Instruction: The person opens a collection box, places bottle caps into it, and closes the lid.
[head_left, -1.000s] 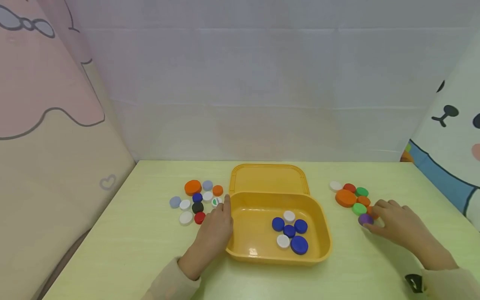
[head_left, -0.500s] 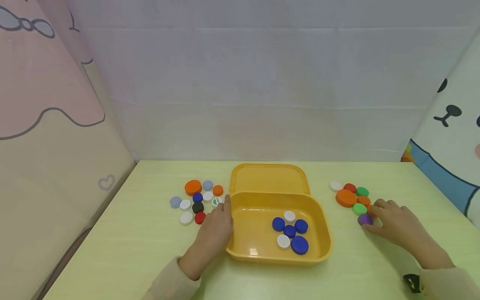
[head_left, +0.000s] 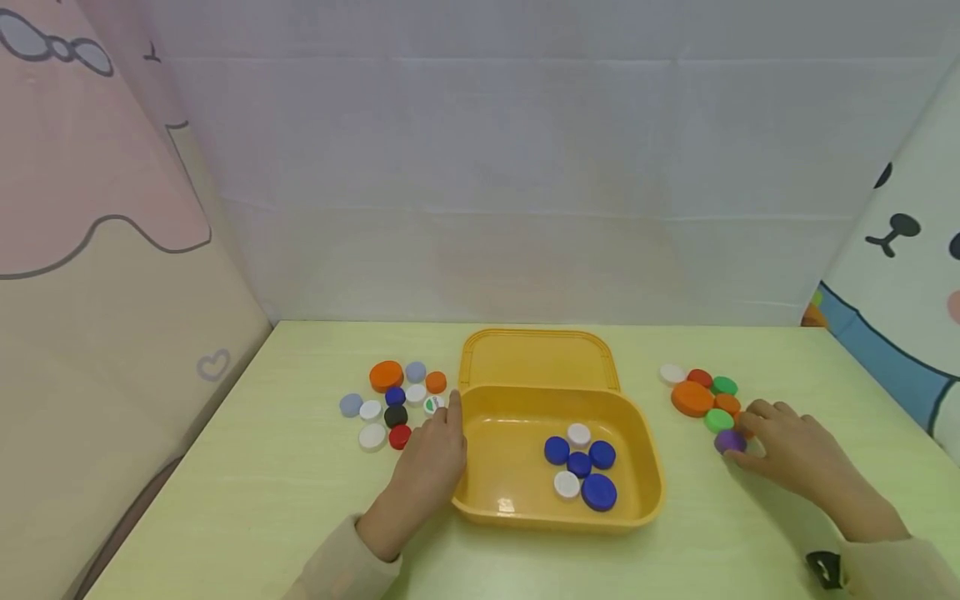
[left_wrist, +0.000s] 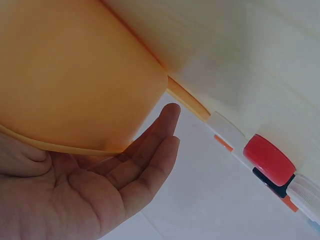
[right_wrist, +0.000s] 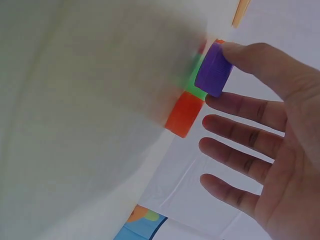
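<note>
My left hand [head_left: 429,467] lies along the left rim of the yellow box [head_left: 487,515]. Its index finger points forward, and in the left wrist view its other fingers look nearly straight beside the box wall. At the right, my right hand [head_left: 798,450] holds a purple bottle cap [right_wrist: 215,72] between thumb and index finger, low over the table. The other fingers are spread and hold nothing. An orange cap [right_wrist: 184,115] stands close to the fingertips, partly hidden in the head view. Inside the box are several blue caps [head_left: 598,492] and two white caps [head_left: 567,484].
Left of the box lies a group of mixed caps, including a red cap [head_left: 400,437] and a black cap [head_left: 396,416]. Near the right hand are a large orange cap [head_left: 692,399] and green caps [head_left: 718,420]. A yellow lid [head_left: 537,358] lies behind the box.
The purple cap and my right hand have shifted very slightly left. My left hand and the caps in the box look the same.
</note>
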